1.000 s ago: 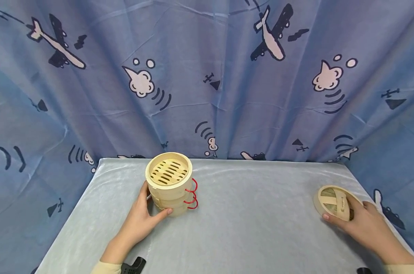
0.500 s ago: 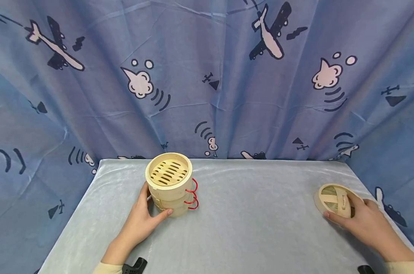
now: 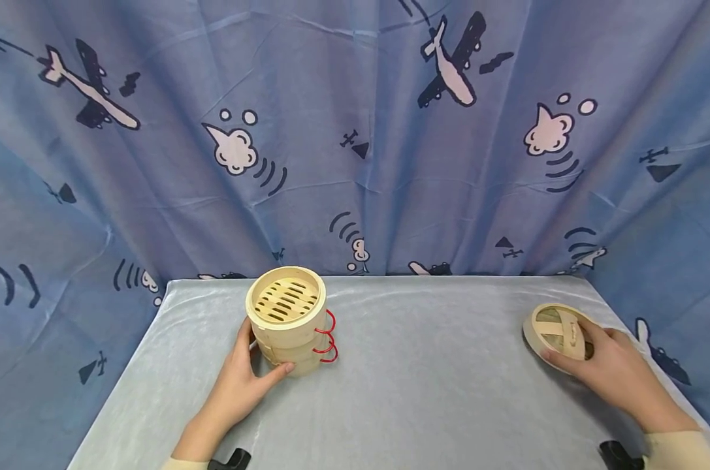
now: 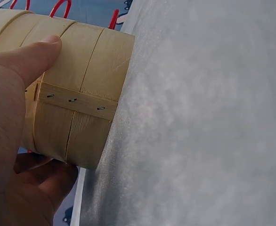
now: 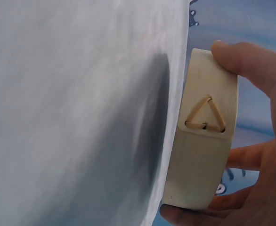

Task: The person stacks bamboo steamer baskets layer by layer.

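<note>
Bamboo steamer [image 3: 287, 321] first: in the head view it stands upright on the pale grey tablecloth [image 3: 425, 372], toward seven o'clock from the middle, its slatted round tray facing up and red loops [image 3: 331, 339] sticking out at its four o'clock side. The left hand [image 3: 236, 378] is clamped on it from its seven to eight o'clock side, thumb across the near wall and fingers round the left. Near four o'clock, well apart from the steamer, the right hand [image 3: 610, 367] grips a round bamboo lid [image 3: 557, 331] by its edge, thumb on the near rim, the lid's woven top and crossing strap showing. Cream sleeves [image 3: 678, 449] and black wrist devices [image 3: 618, 455] show at the bottom, and a blue curtain [image 3: 307, 143] printed with aeroplanes spans the top.

In the left wrist view, the steamer appears sideways, its base meeting the cloth; the thumb lies against its wall at ten o'clock and fingers curl round at eight. A stitched strip [image 4: 77, 100] crosses the wall.

In the right wrist view, the lid appears edge-on toward four o'clock, held between a thumb at two and fingers at five. A triangle of stitching [image 5: 205, 117] marks its side. Whether it touches the cloth I cannot tell.
</note>
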Demonstrator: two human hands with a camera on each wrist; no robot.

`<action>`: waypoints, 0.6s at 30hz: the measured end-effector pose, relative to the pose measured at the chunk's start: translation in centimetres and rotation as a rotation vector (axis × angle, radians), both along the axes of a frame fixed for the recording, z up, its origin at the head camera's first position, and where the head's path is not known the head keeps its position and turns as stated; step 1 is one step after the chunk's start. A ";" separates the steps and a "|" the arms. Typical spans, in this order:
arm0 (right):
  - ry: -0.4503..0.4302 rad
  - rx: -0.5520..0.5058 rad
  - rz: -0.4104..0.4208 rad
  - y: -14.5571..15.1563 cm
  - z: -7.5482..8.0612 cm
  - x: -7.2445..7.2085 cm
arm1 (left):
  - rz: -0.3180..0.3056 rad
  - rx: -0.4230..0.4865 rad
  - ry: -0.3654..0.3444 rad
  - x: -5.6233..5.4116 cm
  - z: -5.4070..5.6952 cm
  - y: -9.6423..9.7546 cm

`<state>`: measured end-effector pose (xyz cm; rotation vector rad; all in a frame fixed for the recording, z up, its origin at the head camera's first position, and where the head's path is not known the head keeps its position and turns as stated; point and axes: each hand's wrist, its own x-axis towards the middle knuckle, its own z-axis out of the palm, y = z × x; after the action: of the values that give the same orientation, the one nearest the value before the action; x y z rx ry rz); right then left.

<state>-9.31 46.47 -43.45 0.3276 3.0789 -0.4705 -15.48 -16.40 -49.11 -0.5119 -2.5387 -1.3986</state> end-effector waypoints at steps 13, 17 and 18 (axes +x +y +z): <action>0.057 -0.017 0.096 -3.3 0.5 -1.4 | 0.010 -0.011 -0.010 0.0 0.0 0.1; 0.098 -0.024 0.125 -4.5 0.8 -1.7 | 0.009 -0.008 -0.012 0.0 0.0 0.0; 0.103 -0.026 0.131 -4.8 0.9 -1.8 | 0.009 -0.008 -0.011 0.0 0.0 0.0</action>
<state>-11.11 41.69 -42.57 0.1038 3.1632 -0.5384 -15.48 -16.42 -49.14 -0.4952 -2.5530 -1.3924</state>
